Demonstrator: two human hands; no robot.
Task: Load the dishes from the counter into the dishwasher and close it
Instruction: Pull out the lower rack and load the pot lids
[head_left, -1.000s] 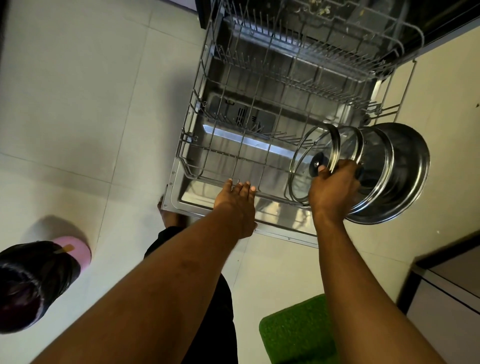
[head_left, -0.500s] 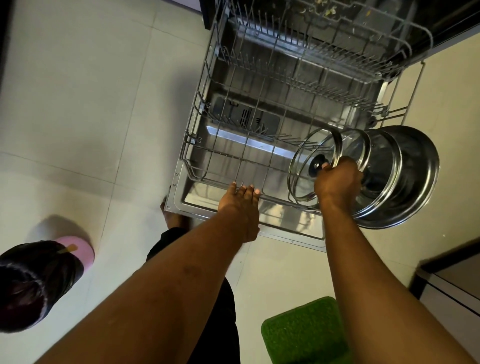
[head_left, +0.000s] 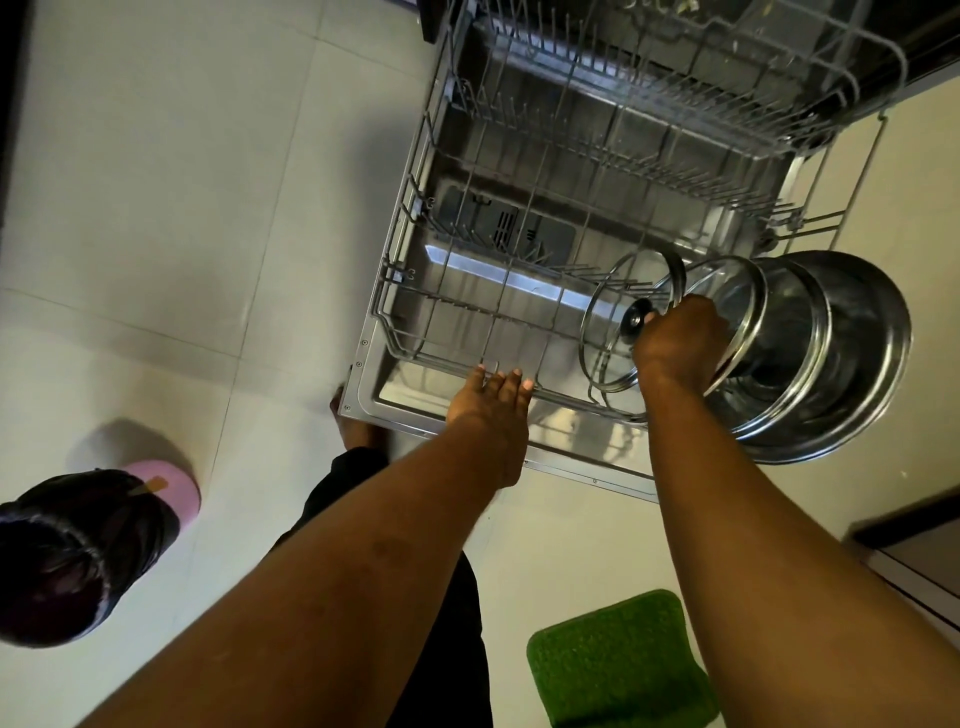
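At the right front corner of the lower rack (head_left: 387, 312), glass lids (head_left: 605, 332) and steel pans (head_left: 852, 364) are held on edge, the right hand (head_left: 680, 340) curled round them — none judged released yet. The left hand (head_left: 491, 397) is rested straight-fingered on the rack's front; most loading — and closing the door (head_left: 410, 397) — is left.

Your pulled-out lower rack (head_left: 431, 360) carries a glass lid (head_left: 605, 332) on edge at its right end; a green mat (head_left: 618, 660) and pink bin (head_left: 174, 483) sit on the floor (head_left: 156, 208).
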